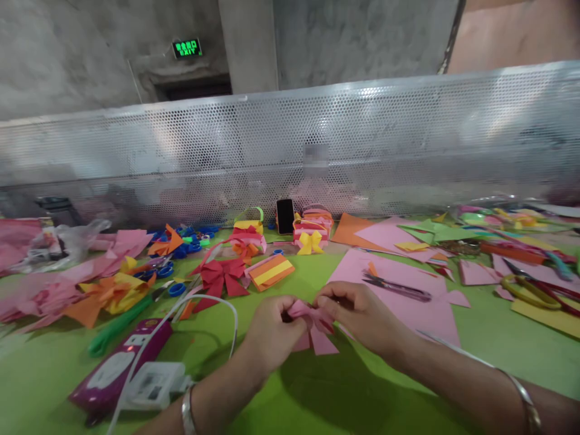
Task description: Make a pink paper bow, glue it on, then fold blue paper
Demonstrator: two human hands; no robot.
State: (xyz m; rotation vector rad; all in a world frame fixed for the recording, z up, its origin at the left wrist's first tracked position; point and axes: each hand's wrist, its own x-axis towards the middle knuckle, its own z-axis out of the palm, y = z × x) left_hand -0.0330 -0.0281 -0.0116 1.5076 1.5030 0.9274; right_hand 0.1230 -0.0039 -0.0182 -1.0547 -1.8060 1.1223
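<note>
A pink paper bow is held up between both hands over the green table, its cut tails hanging down. My left hand pinches the bow's left loop between thumb and fingers. On the other side, my right hand grips the right loop, its fingertips close to the centre. Just beyond the hands lies a sheet of pink paper with dark-handled pliers or snips on it. A red paper bow and a folded orange-and-yellow paper piece rest to the left.
A purple power strip with a white charger and cable sits at left front. Behind stand a phone and small paper bags. Scissors lie at right. A perforated metal screen borders the table's back.
</note>
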